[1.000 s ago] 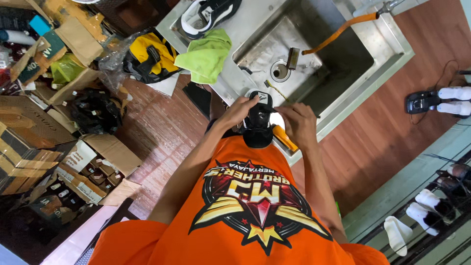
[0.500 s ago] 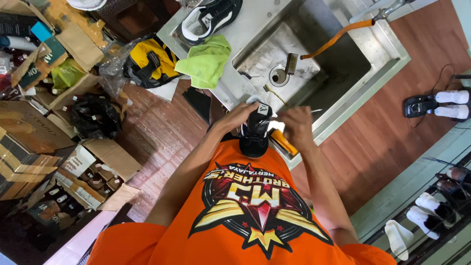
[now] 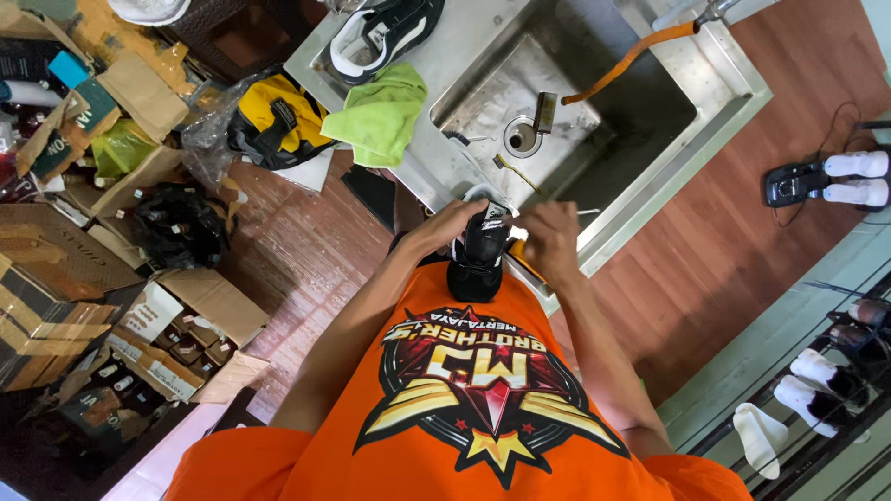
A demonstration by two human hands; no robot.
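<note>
Both hands are at the front rim of a steel sink. My left hand grips a black shoe from the left, with the shoe's white-edged toe pointing toward the basin. My right hand is closed against the shoe's right side, and an orange-handled brush pokes out under it. The fingers on the shoe are partly hidden. Inside the basin lie a small brush near the drain and a thin stick.
A green cloth and a black-and-white sneaker lie on the sink's counter. An orange hose hangs into the basin. Cardboard boxes and a yellow-black bag crowd the floor at left. A shoe rack stands at right.
The view has shifted slightly, so the sink sits lower in the frame. Both hands have stayed on the black shoe, and the right hand has moved a little over its side.
</note>
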